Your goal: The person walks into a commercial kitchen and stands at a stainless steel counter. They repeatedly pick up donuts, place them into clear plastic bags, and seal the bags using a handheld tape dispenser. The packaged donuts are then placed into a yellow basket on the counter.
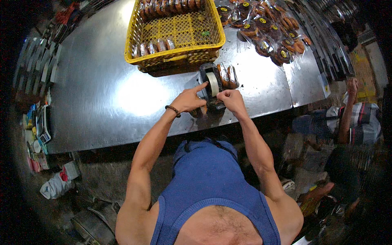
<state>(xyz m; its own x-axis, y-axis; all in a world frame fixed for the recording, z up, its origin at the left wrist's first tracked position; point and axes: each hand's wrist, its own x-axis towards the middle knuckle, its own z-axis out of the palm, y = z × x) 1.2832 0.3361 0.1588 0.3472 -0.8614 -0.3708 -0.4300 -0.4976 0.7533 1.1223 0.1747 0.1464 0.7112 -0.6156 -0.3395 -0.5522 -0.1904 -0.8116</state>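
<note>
A black desktop tape dispenser [203, 71] with a wide roll of whitish tape [212, 83] stands near the front edge of the metal table. My left hand [189, 99] is at its left side, index finger extended to the roll, thumb apart and lower down. My right hand [232, 100] pinches thumb and forefinger together at the roll's front right edge, on what looks like the tape's end; the clear strip itself is hard to make out. Just behind the right hand, a few clear-wrapped brown baked rounds [226, 76] stand on edge against the dispenser.
A yellow plastic crate [174, 52] holds rows of wrapped rounds along its far and near sides. Many bagged rounds [269, 33] with yellow stickers are heaped at the back right of the steel table [92, 101]. Stacked trays [330, 46] line the right. A person [352, 122] is beyond.
</note>
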